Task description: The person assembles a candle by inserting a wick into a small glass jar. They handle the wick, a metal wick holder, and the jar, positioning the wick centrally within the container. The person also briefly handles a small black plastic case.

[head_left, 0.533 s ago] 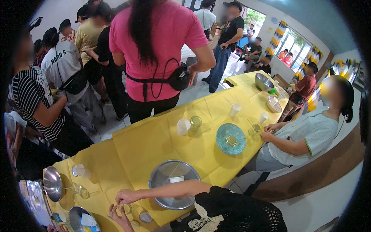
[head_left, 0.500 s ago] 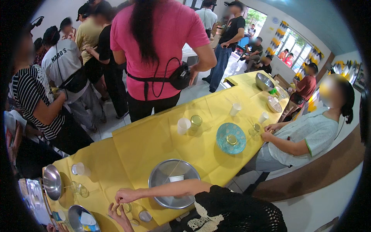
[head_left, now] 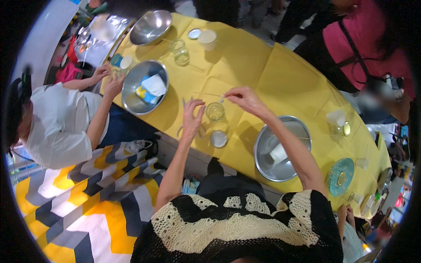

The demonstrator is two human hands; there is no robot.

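My right hand (head_left: pixel 244 99) is pinched on a small thin white strip (head_left: pixel 222 99) just above a small clear glass jar (head_left: pixel 215 111) on the yellow tablecloth (head_left: pixel 263 65). To the jar's left, my left hand (head_left: pixel 193 116) hovers with its fingers spread and holds nothing that I can see. A round silver lid (head_left: pixel 218 138) lies on the cloth just in front of the jar. By my right forearm stands a steel bowl (head_left: pixel 280 151) with a white item in it.
A second steel bowl (head_left: pixel 144 87) with a packet and paper sits to the left, near a seated person in white (head_left: pixel 61 127). Farther off are a third bowl (head_left: pixel 151 27), a glass jar (head_left: pixel 180 51), a white cup (head_left: pixel 207 39) and a teal plate (head_left: pixel 340 176). A person in pink (head_left: pixel 364 48) stands across the table.
The view has swung from looking across the room down onto the table. My hands stay by the small jar, now seen up close.
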